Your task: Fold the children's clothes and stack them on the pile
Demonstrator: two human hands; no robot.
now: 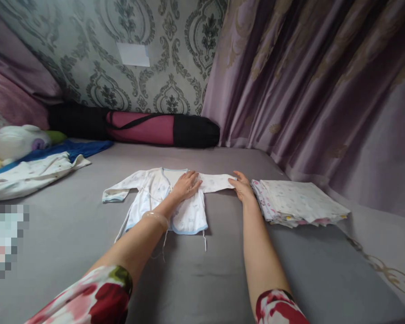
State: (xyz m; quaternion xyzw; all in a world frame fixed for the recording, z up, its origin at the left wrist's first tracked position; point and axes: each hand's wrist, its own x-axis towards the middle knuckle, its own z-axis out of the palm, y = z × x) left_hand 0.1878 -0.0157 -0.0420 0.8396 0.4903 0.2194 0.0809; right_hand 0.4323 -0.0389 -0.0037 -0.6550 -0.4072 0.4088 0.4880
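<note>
White baby shirt (155,193) — blue trim, spread flat, sleeves out, ties dangling.

1. A grey sheet (70,234) covered the flat bed surface.
2. The back wall (97,49) bore grey damask wallpaper, with a pale blank rectangle (133,54) on it.
3. Mauve patterned curtains (317,90) hung along the right side.
4. A long black and pink bag (138,128) lay along the foot of the wall.
5. Soft daylight filled the room.
</note>
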